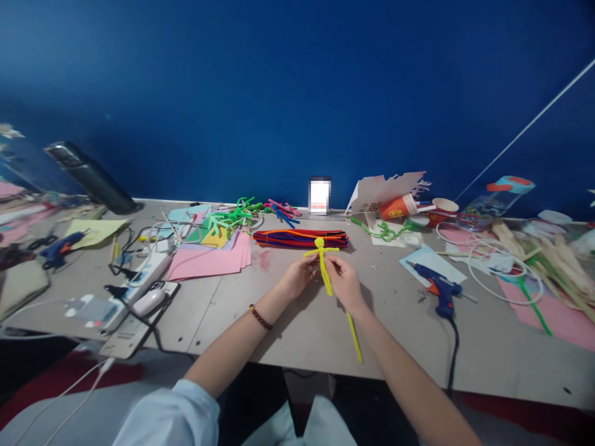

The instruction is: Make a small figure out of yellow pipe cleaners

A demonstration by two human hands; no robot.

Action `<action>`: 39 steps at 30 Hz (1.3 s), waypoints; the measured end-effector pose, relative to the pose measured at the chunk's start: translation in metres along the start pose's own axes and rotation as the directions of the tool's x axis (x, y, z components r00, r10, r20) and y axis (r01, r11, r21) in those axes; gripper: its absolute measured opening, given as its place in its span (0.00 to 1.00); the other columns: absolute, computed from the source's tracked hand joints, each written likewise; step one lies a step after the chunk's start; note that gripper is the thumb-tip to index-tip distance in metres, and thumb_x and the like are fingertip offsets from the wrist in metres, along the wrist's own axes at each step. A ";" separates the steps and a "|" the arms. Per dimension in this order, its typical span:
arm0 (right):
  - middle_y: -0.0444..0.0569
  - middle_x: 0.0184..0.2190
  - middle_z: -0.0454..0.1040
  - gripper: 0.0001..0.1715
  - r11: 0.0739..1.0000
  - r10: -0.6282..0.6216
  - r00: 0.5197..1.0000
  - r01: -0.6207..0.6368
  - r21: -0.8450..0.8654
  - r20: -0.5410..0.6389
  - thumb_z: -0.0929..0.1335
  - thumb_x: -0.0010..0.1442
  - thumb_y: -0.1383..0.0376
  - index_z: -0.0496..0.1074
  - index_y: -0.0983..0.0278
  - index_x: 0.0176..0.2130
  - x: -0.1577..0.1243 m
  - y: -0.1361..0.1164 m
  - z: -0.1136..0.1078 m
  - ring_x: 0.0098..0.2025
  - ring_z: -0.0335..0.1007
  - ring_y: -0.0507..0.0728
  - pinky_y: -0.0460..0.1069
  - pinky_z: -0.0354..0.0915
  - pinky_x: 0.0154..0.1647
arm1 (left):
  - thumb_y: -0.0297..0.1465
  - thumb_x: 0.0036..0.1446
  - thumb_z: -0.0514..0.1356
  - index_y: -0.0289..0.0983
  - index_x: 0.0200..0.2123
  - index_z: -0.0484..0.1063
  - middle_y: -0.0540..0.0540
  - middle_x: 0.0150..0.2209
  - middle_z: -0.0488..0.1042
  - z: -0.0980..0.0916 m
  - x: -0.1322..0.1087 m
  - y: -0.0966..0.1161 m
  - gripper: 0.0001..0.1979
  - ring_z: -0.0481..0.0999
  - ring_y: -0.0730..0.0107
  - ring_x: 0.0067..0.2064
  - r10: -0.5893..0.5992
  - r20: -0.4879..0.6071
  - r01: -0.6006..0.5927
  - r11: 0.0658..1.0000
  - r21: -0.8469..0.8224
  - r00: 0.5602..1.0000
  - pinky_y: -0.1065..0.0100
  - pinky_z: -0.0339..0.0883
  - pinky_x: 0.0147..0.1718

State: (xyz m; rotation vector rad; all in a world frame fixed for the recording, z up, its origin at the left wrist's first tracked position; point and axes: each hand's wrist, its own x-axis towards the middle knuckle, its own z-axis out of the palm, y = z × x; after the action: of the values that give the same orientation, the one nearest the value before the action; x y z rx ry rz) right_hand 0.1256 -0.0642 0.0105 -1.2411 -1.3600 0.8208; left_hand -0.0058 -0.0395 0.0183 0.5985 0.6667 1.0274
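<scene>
Between my two hands is a small yellow pipe-cleaner figure (pixel 322 263), upright, with a round head, arms stretched sideways and a body hanging down. My left hand (pixel 300 277) pinches it from the left, just below its arm. From the right, the fingers of my right hand (pixel 344 282) are closed on its body. A loose yellow pipe cleaner (pixel 354 337) slants over the table below my right hand; its upper end is hidden behind the hand. Just beyond the figure lies a bundle of red, orange and purple pipe cleaners (pixel 297 238).
Pink paper sheets (pixel 209 260), green pipe-cleaner shapes (pixel 235 217) and a power strip (pixel 144 279) with cables lie left. A blue glue gun (pixel 439 288) rests on the right, near paper cups (pixel 400 206). A dark bottle (pixel 93 176) stands back left; a phone (pixel 319 196) leans against the wall.
</scene>
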 end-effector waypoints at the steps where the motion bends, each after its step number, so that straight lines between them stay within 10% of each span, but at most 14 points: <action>1: 0.50 0.32 0.76 0.17 0.990 -0.096 0.994 0.091 -0.109 -0.044 0.63 0.60 0.55 0.74 0.64 0.36 0.000 -0.001 -0.002 0.34 0.71 0.57 0.51 0.66 0.36 | 0.30 0.48 0.63 0.36 0.34 0.77 0.44 0.36 0.76 0.000 0.000 0.001 0.08 0.73 0.71 0.36 -0.008 0.003 0.008 1.000 0.013 1.000 0.72 0.61 0.31; 5: 0.52 0.34 0.75 0.16 0.857 -0.368 0.929 0.328 -0.397 -0.027 0.59 0.64 0.61 0.73 0.63 0.37 -0.001 -0.003 -0.007 0.38 0.70 0.58 0.51 0.65 0.41 | 0.32 0.45 0.67 0.35 0.35 0.77 0.45 0.35 0.76 0.001 0.000 0.001 0.12 0.73 0.73 0.35 0.020 0.000 -0.020 0.997 0.075 1.000 0.73 0.61 0.29; 12: 0.52 0.33 0.75 0.14 0.728 -0.488 0.871 0.439 -0.526 0.053 0.60 0.64 0.63 0.74 0.62 0.37 -0.005 0.001 -0.001 0.38 0.70 0.57 0.51 0.65 0.42 | 0.31 0.40 0.71 0.34 0.29 0.75 0.48 0.29 0.75 -0.001 0.001 -0.007 0.12 0.70 0.78 0.29 0.140 -0.052 -0.136 0.988 0.078 0.989 0.74 0.62 0.31; 23: 0.48 0.30 0.76 0.17 0.999 -0.034 0.998 0.036 -0.029 0.059 0.62 0.60 0.55 0.74 0.63 0.37 -0.004 0.003 0.007 0.30 0.71 0.56 0.49 0.66 0.31 | 0.31 0.42 0.70 0.34 0.30 0.75 0.48 0.28 0.73 -0.001 -0.002 -0.006 0.11 0.71 0.75 0.30 0.110 0.047 -0.111 0.993 0.031 0.993 0.72 0.63 0.32; 32: 0.44 0.22 0.72 0.24 0.860 0.245 0.923 -0.348 0.373 0.295 0.69 0.49 0.45 0.72 0.64 0.30 0.001 0.004 0.009 0.23 0.68 0.52 0.47 0.65 0.26 | 0.36 0.41 0.69 0.34 0.33 0.75 0.51 0.23 0.68 0.002 -0.006 0.000 0.15 0.62 0.80 0.21 0.008 0.101 -0.011 0.999 0.031 0.995 0.73 0.55 0.21; 35: 0.45 0.23 0.73 0.23 0.900 0.229 0.936 -0.308 0.308 0.268 0.67 0.53 0.47 0.72 0.63 0.35 0.001 0.003 0.007 0.23 0.68 0.53 0.48 0.66 0.27 | 0.36 0.42 0.69 0.34 0.33 0.76 0.50 0.23 0.69 0.001 -0.005 -0.001 0.15 0.64 0.79 0.22 0.028 0.076 -0.030 0.999 0.033 0.997 0.74 0.57 0.22; 39: 0.49 0.29 0.75 0.16 0.993 -0.040 0.997 0.047 -0.112 0.061 0.62 0.60 0.54 0.71 0.62 0.36 0.000 0.002 -0.001 0.29 0.70 0.56 0.50 0.65 0.32 | 0.34 0.44 0.69 0.33 0.33 0.76 0.46 0.30 0.74 0.001 -0.001 -0.004 0.13 0.71 0.75 0.31 0.076 -0.008 -0.074 0.990 0.117 0.997 0.74 0.60 0.26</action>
State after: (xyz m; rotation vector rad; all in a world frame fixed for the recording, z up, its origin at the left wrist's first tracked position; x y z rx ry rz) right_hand 0.1270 -0.0636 0.0091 -1.2787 -1.4939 0.7637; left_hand -0.0032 -0.0420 0.0163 0.7241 0.7238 1.0680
